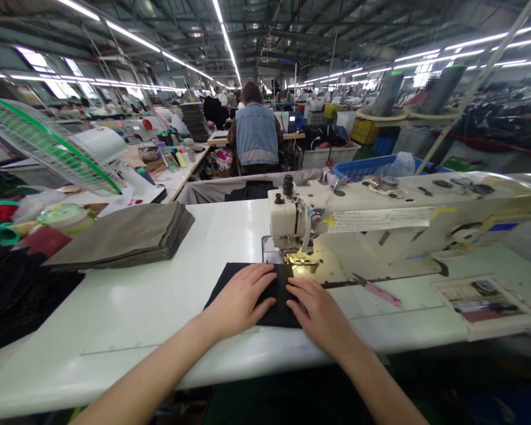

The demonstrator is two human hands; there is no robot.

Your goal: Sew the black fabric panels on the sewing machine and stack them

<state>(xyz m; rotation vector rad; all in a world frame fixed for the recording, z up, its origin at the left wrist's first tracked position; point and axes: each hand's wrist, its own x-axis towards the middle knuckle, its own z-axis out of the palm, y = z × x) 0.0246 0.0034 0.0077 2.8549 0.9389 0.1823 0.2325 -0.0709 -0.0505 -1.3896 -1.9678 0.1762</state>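
A piece of black fabric (278,304) lies flat on the pale table, its far right edge close to the needle area of a white sewing machine (358,206). My left hand (243,295) rests on the left part of the fabric, palm down with its fingers spread. On the fabric's right edge lies my right hand (316,304), also flat with its fingers apart. The machine's lamp lights the metal plate (303,262) just beyond the fabric.
Left on the table is a stack of grey-brown fabric pieces (128,233). Pink-handled scissors (383,292) and a tray of small tools (491,304) lie right. A fan (57,147) stands at the left. Ahead, a person in a denim vest (256,136) sits facing away.
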